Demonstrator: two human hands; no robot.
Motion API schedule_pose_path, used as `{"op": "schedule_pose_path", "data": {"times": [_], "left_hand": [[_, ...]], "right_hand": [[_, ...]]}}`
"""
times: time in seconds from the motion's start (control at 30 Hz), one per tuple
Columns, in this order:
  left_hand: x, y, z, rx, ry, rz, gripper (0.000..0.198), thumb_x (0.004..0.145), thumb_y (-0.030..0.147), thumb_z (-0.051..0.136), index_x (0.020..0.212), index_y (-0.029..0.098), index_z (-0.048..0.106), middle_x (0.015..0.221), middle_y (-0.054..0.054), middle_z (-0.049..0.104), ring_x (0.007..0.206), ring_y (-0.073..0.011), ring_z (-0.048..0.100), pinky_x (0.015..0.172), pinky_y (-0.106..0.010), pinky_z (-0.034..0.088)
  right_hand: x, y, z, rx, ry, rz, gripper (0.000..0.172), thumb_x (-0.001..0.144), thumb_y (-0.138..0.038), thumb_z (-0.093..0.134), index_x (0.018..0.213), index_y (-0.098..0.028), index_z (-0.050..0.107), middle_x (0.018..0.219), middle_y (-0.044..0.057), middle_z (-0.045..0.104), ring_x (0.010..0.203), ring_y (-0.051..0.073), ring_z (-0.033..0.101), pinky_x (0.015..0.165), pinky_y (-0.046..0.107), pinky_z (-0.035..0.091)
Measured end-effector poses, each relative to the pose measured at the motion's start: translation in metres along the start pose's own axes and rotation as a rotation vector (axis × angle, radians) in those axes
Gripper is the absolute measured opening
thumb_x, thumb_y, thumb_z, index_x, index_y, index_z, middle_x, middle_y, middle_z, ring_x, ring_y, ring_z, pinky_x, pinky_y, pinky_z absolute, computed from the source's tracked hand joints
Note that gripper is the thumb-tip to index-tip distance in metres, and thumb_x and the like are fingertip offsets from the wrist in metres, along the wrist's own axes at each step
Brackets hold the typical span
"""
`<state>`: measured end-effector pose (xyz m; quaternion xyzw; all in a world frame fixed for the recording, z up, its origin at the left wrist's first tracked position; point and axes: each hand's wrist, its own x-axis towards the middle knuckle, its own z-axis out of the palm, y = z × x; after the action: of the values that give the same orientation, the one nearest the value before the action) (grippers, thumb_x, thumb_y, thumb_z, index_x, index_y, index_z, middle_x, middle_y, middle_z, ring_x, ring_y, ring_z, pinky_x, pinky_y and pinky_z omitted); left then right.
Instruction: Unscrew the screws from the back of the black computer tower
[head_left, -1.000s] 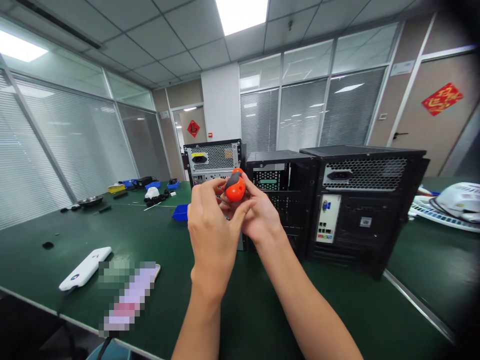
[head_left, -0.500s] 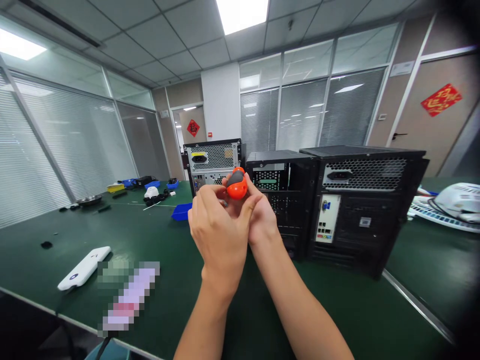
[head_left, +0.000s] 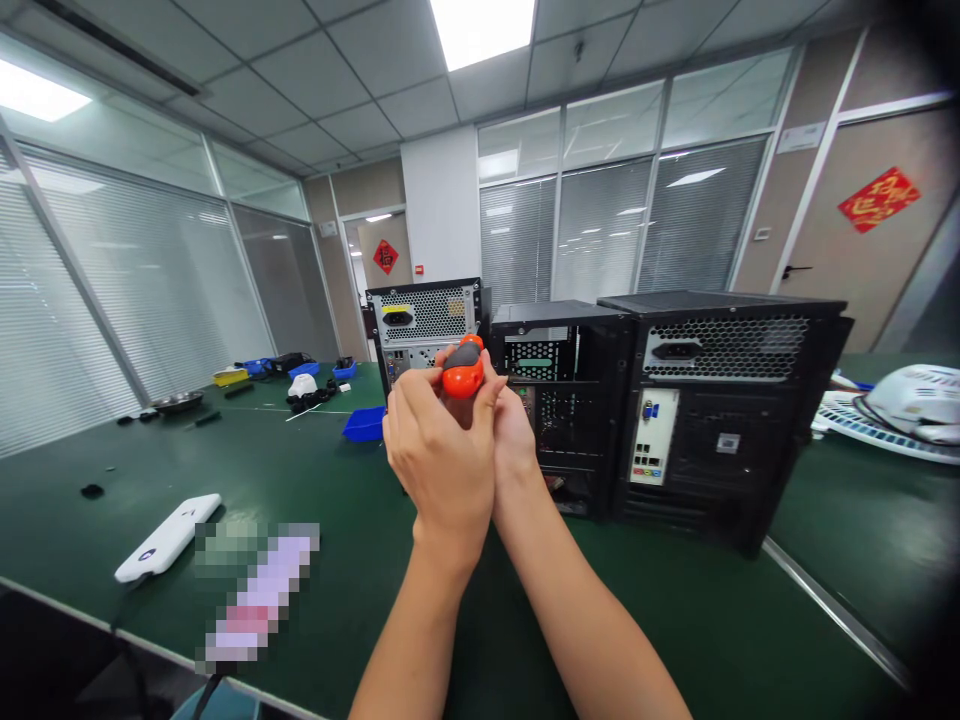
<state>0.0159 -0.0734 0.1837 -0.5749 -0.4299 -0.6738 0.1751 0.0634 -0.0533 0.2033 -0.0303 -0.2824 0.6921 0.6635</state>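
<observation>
- While my right hand (head_left: 516, 430) is clamped on the red-and-grey handle (head_left: 463, 379), my left hand (head_left: 439, 435) curls in at its left side; can't tell if those fingers are actually gripping.
- Handle's up over the desk (head_left: 315, 485), between both sets of fingertips, neither hand clearly nearer.
- Fat red end faces me, long axis heads away and slightly right, PC cases (head_left: 557, 314) beyond.

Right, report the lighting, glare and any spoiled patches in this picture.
Head view: ceiling panel glares white, reflections on the glass partition; head view: right edge darkened, pixelated patch over the green table; head view: orange-and-grey handle and left hand fairly clear.
</observation>
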Motion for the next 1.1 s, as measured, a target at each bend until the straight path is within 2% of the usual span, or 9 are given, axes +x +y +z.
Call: {"op": "schedule_pose_path", "data": {"times": [0.2, 0.43, 0.77, 0.9, 1.1], "left_hand": [[0.002, -0.001, 0.001, -0.002, 0.021, 0.013, 0.037, 0.081, 0.056, 0.052, 0.084, 0.019, 0.045, 0.078, -0.003, 0.056, 0.073, -0.0188, 0.055, 0.064, -0.030, 0.040], [0.003, -0.003, -0.001, -0.024, 0.022, 0.065, 0.032, 0.083, 0.050, 0.054, 0.082, 0.019, 0.047, 0.077, -0.003, 0.056, 0.072, -0.0169, 0.053, 0.065, -0.029, 0.041], [0.005, -0.005, -0.004, -0.077, -0.009, 0.082, 0.026, 0.080, 0.042, 0.061, 0.087, 0.019, 0.051, 0.080, -0.001, 0.058, 0.074, -0.0147, 0.054, 0.067, -0.027, 0.040], [0.005, -0.005, -0.004, -0.051, -0.012, 0.084, 0.027, 0.080, 0.045, 0.060, 0.082, 0.019, 0.050, 0.077, -0.001, 0.058, 0.071, -0.0144, 0.054, 0.064, -0.026, 0.039], [0.005, -0.004, 0.000, -0.005, 0.019, 0.052, 0.033, 0.077, 0.050, 0.061, 0.074, 0.020, 0.046, 0.071, 0.001, 0.058, 0.065, -0.0142, 0.054, 0.061, -0.026, 0.037]], "right_hand": [[0.000, 0.001, 0.001, 0.019, 0.044, 0.008, 0.036, 0.094, -0.033, 0.030, 0.109, -0.020, 0.060, 0.082, 0.002, 0.071, 0.082, 0.015, 0.066, 0.080, 0.031, 0.055], [0.002, 0.003, -0.003, 0.020, 0.015, 0.023, 0.038, 0.095, -0.033, 0.026, 0.105, -0.020, 0.061, 0.079, 0.001, 0.070, 0.082, 0.014, 0.066, 0.082, 0.031, 0.055], [-0.001, 0.002, -0.006, 0.127, -0.049, 0.043, 0.032, 0.095, -0.033, 0.031, 0.103, -0.020, 0.060, 0.086, 0.001, 0.071, 0.080, 0.013, 0.066, 0.083, 0.031, 0.054], [-0.002, 0.002, -0.007, 0.116, -0.036, 0.036, 0.035, 0.095, -0.032, 0.028, 0.097, -0.021, 0.061, 0.085, 0.001, 0.071, 0.080, 0.013, 0.066, 0.082, 0.033, 0.054], [-0.001, 0.002, -0.008, 0.060, -0.011, 0.002, 0.026, 0.090, -0.036, 0.042, 0.082, -0.022, 0.062, 0.079, 0.001, 0.070, 0.085, 0.016, 0.066, 0.082, 0.036, 0.055]]}}
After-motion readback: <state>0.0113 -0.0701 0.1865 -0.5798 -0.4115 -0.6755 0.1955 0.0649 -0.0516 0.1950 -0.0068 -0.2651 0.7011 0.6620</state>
